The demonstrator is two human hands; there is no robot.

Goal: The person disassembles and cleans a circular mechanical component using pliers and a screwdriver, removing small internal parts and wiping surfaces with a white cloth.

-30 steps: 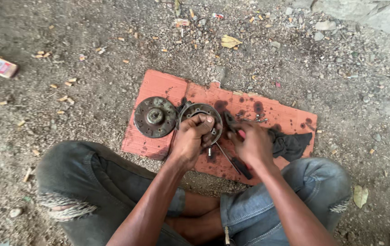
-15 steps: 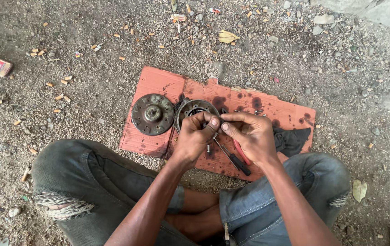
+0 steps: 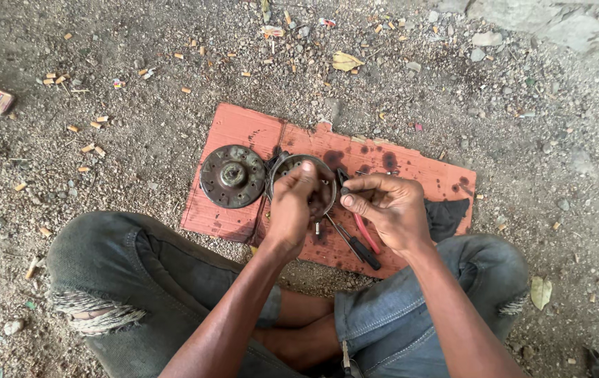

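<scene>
left hand (image 3: 291,210) pinching rim of round metal housing (image 3: 303,187), mid-cardboard (image 3: 411,164) | right hand (image 3: 387,206) at its 3 o'clock, fingertips pressed on small dark part | risk: part slips into gravel (image 3: 138,119); oily grip; screwdriver (image 3: 359,245) underhand

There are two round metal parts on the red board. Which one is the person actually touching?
The right-hand round part, under the left hand. The other disc lies flat and untouched further left on the red board.
</scene>
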